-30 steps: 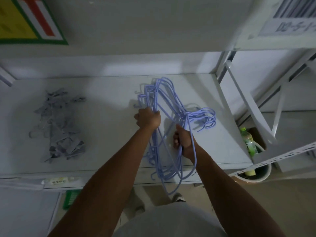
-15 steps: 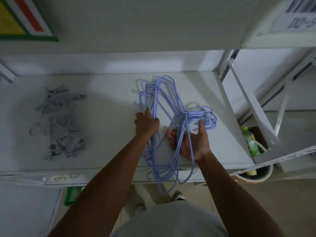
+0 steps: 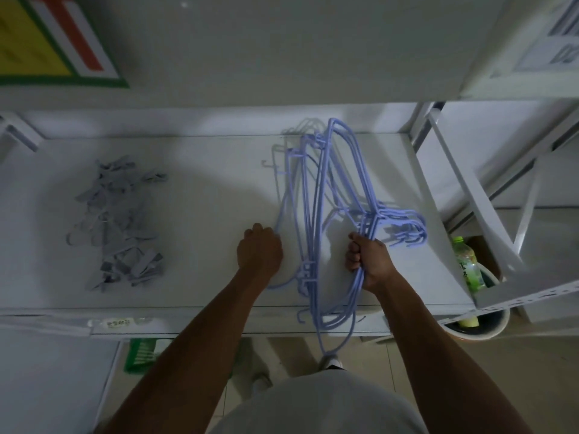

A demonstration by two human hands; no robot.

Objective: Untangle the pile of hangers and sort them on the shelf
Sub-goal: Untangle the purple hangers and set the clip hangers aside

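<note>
The hangers (image 3: 332,195) lie right of centre on the shelf (image 3: 203,189). They are a bundle of thin lilac frames, with the hooks bunched at the right and the lower ends hanging over the shelf's front edge. The right hand (image 3: 369,261) has its grip clamped on several of the frames just below the hooks. The left hand (image 3: 260,252) is fisted at the bundle's left edge. Its grip looks closed round the arm of one paler hanger (image 3: 279,214) that runs in under the knuckles, though the fingers themselves are hidden.

These look light and springy, probably coated wire or slim plastic, so weight should be no trouble. The trouble is likely to be catching, since hooks and small notches at the shoulders can snag a neighbour's bar. Pulling sideways may drag the whole bundle along. The neck, where hook meets shoulders, seems the best hold, as the frame is stiffest there. A single hanger is better slid out along its own plane than yanked. A long arm held mid-span would probably flex.

A grey pile (image 3: 116,220) sits at the left of the shelf, well apart from the hangers.
</note>
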